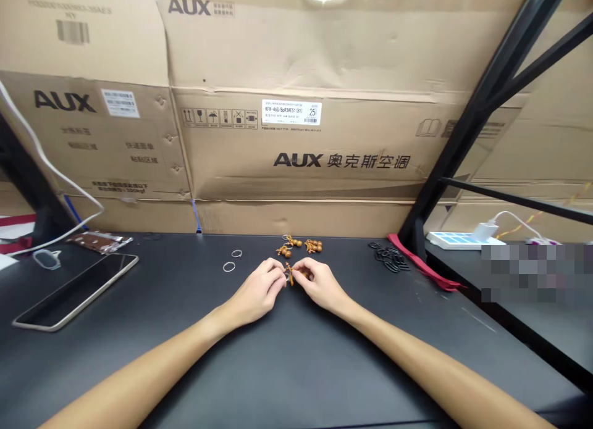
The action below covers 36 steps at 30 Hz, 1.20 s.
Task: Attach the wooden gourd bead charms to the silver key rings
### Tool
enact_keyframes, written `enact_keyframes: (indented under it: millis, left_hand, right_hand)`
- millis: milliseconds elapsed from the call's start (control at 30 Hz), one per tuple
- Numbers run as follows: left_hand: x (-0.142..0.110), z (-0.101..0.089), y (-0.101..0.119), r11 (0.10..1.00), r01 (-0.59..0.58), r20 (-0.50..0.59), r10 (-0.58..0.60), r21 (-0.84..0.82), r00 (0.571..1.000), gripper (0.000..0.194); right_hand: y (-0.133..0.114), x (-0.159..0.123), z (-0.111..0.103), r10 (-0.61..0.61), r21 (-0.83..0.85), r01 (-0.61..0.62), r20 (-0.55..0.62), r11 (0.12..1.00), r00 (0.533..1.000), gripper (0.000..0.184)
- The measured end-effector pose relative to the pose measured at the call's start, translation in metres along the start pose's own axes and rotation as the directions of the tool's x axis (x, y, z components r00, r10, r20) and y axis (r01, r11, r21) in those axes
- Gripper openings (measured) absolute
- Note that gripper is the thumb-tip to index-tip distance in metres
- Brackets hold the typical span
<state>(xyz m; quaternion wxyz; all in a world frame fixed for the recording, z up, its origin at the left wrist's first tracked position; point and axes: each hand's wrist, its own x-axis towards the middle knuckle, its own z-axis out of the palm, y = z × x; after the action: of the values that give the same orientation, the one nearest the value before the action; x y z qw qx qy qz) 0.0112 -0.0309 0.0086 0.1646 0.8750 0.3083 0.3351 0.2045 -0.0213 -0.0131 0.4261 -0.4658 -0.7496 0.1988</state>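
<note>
My left hand (259,290) is closed in a pinch on a metal key ring (286,278), its fingers hiding most of it. Facing it, my right hand (323,286) pinches an orange-brown beaded charm (291,272) by its cord. The cord meets the ring between my fingertips; whether it is threaded through cannot be made out. Just beyond my hands lie more beaded charms: one at the left (285,252), one at the right (314,247), and one behind (293,242). Two loose key rings, a nearer one (223,266) and a farther one (232,254), rest left of them.
A phone (78,290) lies at the left, near a brown packet (99,241) and glasses (46,259). Black rings (393,257) are piled at the right beside a red strap (426,268). Cardboard boxes (296,216) wall the back; a black metal post (442,145) rises right.
</note>
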Motion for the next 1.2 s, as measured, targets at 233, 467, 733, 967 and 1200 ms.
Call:
enact_keyframes:
  millis: [233, 467, 733, 967, 1200]
  left_hand:
    - [0.002, -0.001, 0.0, 0.997, 0.074, -0.02, -0.074, -0.016, 0.997, 0.029]
    - [0.004, -0.003, -0.002, 0.991, 0.131, 0.005, -0.13, -0.042, 0.991, 0.033]
    - [0.004, -0.002, -0.003, 0.985, 0.165, -0.004, -0.165, -0.046, 0.986, 0.032]
    - [0.004, -0.003, -0.003, 0.98, 0.185, 0.004, -0.185, -0.077, 0.983, 0.03]
    - [0.005, -0.004, -0.002, 0.975, 0.201, 0.02, -0.2, -0.094, 0.98, 0.03]
  right_hand:
    - [-0.013, -0.003, -0.002, -0.053, 0.105, 0.044, 0.085, 0.993, 0.995, 0.016]
    - [-0.019, -0.005, -0.004, -0.102, 0.161, 0.079, 0.139, 0.984, 0.985, 0.017]
    - [-0.021, -0.007, -0.005, -0.101, 0.205, 0.064, 0.178, 0.977, 0.979, 0.014]
    - [-0.021, -0.007, -0.004, -0.096, 0.173, 0.068, 0.158, 0.983, 0.983, 0.015]
    - [-0.02, -0.008, -0.003, -0.159, 0.143, 0.141, 0.131, 0.98, 0.979, 0.012]
